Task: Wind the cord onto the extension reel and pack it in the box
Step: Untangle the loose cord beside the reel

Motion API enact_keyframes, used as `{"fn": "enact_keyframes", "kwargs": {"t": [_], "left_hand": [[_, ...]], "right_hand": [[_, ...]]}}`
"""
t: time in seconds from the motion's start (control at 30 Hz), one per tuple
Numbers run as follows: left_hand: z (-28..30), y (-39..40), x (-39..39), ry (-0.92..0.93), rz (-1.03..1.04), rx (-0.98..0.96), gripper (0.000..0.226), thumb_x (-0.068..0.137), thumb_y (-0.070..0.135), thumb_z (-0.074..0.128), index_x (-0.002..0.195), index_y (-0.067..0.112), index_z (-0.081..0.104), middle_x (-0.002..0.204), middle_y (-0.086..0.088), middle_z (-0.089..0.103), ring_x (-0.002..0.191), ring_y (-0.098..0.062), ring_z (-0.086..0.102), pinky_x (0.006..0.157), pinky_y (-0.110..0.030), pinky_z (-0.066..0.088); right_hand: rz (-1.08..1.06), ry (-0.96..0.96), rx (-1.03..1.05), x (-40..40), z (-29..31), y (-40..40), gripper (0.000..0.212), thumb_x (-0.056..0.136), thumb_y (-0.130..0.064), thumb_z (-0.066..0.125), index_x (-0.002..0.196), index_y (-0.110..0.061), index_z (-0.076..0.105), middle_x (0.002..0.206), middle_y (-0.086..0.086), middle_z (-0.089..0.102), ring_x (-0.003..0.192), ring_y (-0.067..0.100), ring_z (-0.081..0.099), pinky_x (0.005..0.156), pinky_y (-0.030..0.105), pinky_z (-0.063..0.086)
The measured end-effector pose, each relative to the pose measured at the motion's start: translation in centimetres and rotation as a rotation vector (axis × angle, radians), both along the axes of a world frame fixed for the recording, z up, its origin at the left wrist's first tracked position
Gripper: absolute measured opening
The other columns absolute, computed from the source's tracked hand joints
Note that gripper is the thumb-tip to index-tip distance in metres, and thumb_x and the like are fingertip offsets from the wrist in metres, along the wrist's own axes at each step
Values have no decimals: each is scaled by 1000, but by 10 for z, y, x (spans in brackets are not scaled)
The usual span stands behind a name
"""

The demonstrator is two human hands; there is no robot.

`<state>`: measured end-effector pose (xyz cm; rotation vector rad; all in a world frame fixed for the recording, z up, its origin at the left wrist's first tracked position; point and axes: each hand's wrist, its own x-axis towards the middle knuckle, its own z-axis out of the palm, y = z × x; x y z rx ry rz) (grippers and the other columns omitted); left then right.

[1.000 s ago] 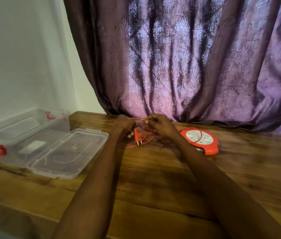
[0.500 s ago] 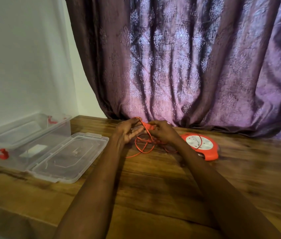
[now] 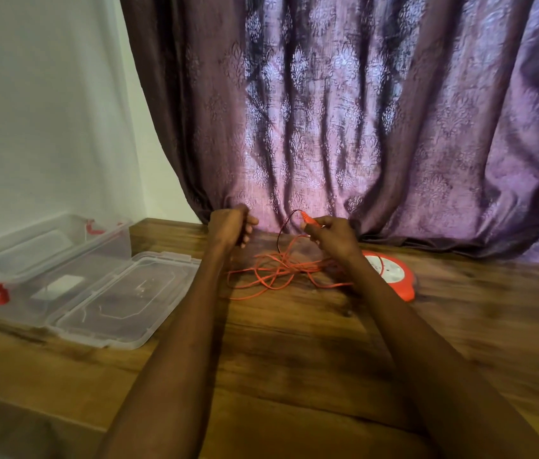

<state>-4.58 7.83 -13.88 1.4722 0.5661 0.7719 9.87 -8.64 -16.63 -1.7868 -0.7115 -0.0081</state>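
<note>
the hands have drawn apart since half a second ago: the left hand (image 3: 231, 226) is now curled on nothing visible, the right hand (image 3: 331, 234) pinches the plug (image 3: 309, 220), and the cord (image 3: 278, 270) lies tangled between them beside the reel (image 3: 394, 274), the box (image 3: 46, 260) open at left.

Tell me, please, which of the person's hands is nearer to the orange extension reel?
Right. The right hand is raised just left of the extension reel, pinching the cord end; the left hand is farther left, beyond the loose cord.
</note>
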Motion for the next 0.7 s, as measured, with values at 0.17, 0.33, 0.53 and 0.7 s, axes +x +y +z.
{"fn": "enact_keyframes", "kwargs": {"t": [0.17, 0.33, 0.53, 0.7], "left_hand": [[-2, -28, 14, 25, -251, 75, 27, 97, 25, 58, 83, 5, 67, 62, -5, 63, 46, -15, 52, 44, -20, 45], [-15, -37, 20, 46, -142, 121, 34, 92, 40, 66, 89, 6, 72, 67, -4, 69, 47, -10, 59, 46, -20, 49], [-18, -20, 20, 47, -49, -21, 18, 86, 15, 64, 82, -1, 72, 76, -18, 70, 55, -25, 64, 57, -39, 56], [-19, 10, 16, 202, 77, 318, 28, 96, 19, 56, 102, -1, 75, 110, -23, 72, 105, -33, 67, 83, -34, 52]], "right_hand": [[90, 108, 61, -7, 2, -3, 13, 90, -24, 72, 90, -11, 71, 65, 0, 60, 48, 10, 44, 42, 18, 34], [262, -4, -111, -22, 8, 1, 28, 89, -6, 70, 117, -1, 68, 72, 0, 59, 53, 2, 46, 47, 16, 34], [359, -155, -311, -30, 7, 5, 42, 90, 8, 60, 130, -2, 61, 111, 12, 70, 98, 14, 60, 78, 18, 46], [90, -417, -706, -14, -2, -2, 33, 87, -11, 60, 112, -29, 73, 113, 7, 74, 107, 24, 67, 89, 31, 52]]}}
